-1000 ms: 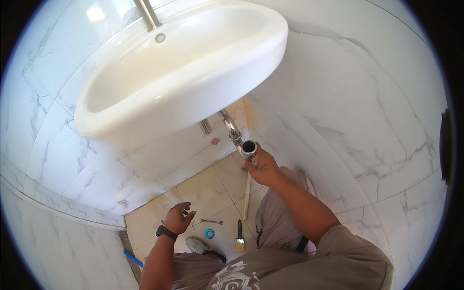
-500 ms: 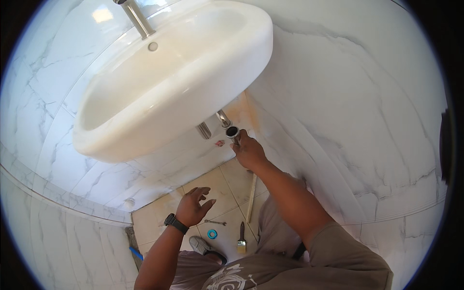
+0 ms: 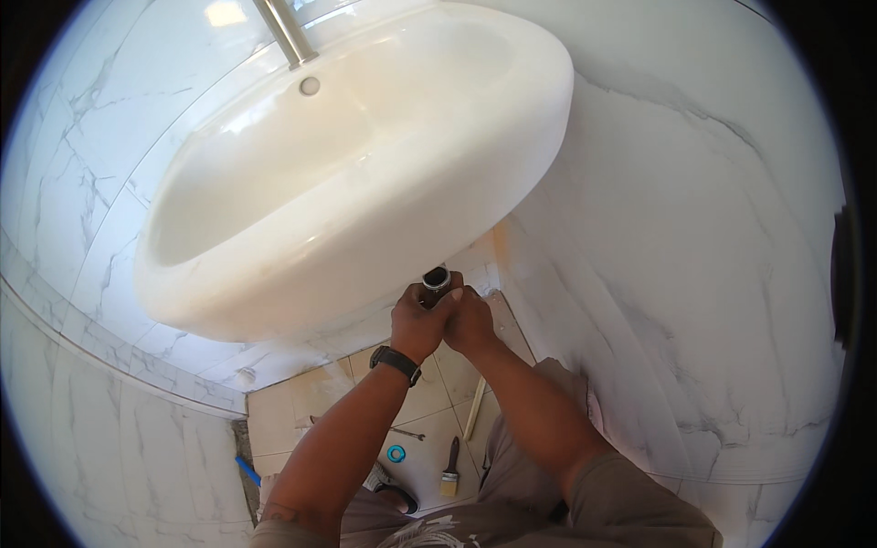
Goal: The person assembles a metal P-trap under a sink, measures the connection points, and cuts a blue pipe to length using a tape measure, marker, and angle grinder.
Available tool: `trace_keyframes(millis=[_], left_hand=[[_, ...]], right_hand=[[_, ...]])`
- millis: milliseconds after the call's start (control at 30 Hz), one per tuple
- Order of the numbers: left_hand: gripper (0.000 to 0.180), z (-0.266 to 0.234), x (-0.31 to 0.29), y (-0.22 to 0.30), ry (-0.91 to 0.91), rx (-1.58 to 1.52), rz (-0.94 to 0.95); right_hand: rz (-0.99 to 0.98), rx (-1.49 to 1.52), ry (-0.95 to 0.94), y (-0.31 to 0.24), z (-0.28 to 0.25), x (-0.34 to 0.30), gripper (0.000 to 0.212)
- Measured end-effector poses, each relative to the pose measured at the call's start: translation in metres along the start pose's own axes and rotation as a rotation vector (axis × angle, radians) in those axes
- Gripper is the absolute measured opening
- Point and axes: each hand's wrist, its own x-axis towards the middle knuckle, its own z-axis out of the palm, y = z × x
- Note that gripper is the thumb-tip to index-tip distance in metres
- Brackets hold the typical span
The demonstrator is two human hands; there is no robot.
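Marble-tiled walls [image 3: 694, 228] surround white basin [image 3: 365, 173]; both hands grip pipe [image 3: 436, 278] beneath

both hands [image 3: 446, 320] on drain pipe [image 3: 436, 279]

We are in a bathroom, one that looks to be mid fit-out or repair. Filling the view from 9 to 1 o'clock is a white ceramic wall-hung washbasin [image 3: 365, 173], with a brushed metal tap [image 3: 285, 32] rising at 12 o'clock and a round overflow hole [image 3: 310, 86] just below it. White marble-look tiles [image 3: 694, 256] cover the walls on every side. At 6 o'clock we see a beige tiled floor [image 3: 283, 416], and on it lie a small paintbrush [image 3: 449, 473], a roll of blue thread tape [image 3: 396, 453] and a slim metal tool [image 3: 406, 433], the kind of kit we bring for plumbing work.
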Motion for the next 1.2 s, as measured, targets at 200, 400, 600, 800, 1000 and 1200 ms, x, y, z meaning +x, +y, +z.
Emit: trace_keyframes(millis=[200, 400, 600, 800, 1000, 1200], left_hand=[[0.05, 0.02, 0.005, -0.003, 0.121, -0.072, 0.258], [0.049, 0.026, 0.009, -0.01, 0.098, 0.02, 0.265], [0.045, 0.034, 0.013, -0.023, 0.159, -0.086, 0.319], [0.044, 0.024, 0.016, -0.042, 0.126, -0.073, 0.347], [0.043, 0.026, 0.02, -0.058, 0.198, -0.03, 0.368], [0.04, 0.018, 0.036, -0.083, 0.162, 0.042, 0.517]], right_hand=[[0.022, -0.014, -0.056, 0.014, 0.002, 0.002, 0.05], [-0.005, 0.046, -0.175, 0.026, -0.009, 0.008, 0.068], [-0.017, 0.062, -0.195, 0.027, -0.003, 0.004, 0.081], [0.049, 0.025, -0.264, 0.025, 0.017, 0.0, 0.087], [-0.075, -0.028, -0.265, 0.028, 0.032, -0.002, 0.085], [-0.074, -0.053, -0.262, 0.023, 0.031, 0.0, 0.079]])
